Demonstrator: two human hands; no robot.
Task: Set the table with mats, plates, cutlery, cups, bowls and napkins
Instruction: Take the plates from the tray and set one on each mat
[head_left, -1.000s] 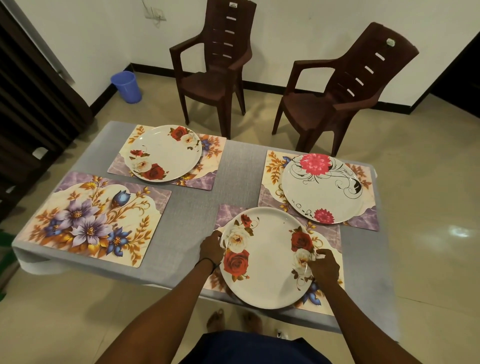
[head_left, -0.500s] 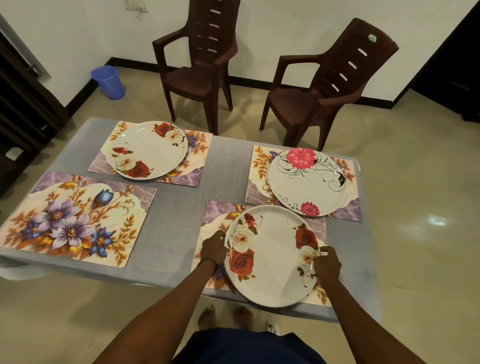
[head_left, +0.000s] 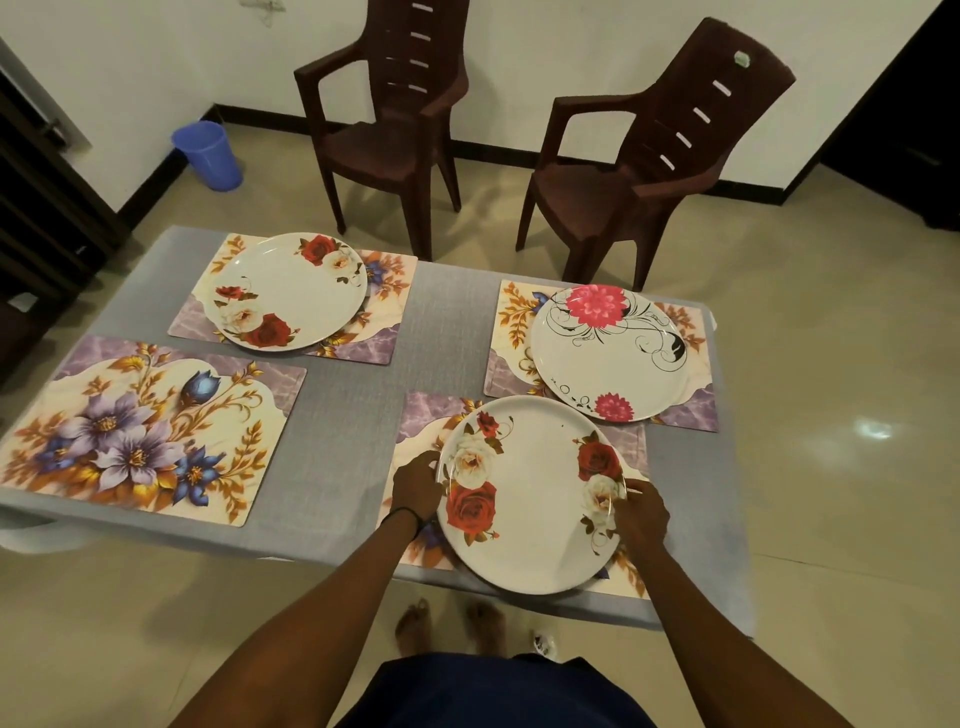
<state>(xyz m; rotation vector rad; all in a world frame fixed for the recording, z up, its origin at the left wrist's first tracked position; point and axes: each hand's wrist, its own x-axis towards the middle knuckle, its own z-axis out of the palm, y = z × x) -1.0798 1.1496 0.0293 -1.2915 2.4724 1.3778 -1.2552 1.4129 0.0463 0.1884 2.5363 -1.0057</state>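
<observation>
A white plate with red and white roses (head_left: 535, 499) lies on the near right floral mat (head_left: 421, 415). My left hand (head_left: 415, 486) grips its left rim and my right hand (head_left: 641, 514) grips its right rim. A second rose plate (head_left: 285, 291) sits on the far left mat (head_left: 384, 343). On the far right mat (head_left: 506, 332) rests a plate with pink flowers (head_left: 608, 353). The near left mat (head_left: 140, 431), with purple flowers, carries nothing.
The table (head_left: 441, 322) has a grey cloth. Two brown plastic chairs (head_left: 384, 130) (head_left: 644, 156) stand on the floor beyond its far edge. A blue bucket (head_left: 208, 153) sits by the wall at the back left. My bare feet show under the near edge.
The view has shifted slightly and come closer. The near right plate has shifted little on its mat, with both hands still at its rims.
</observation>
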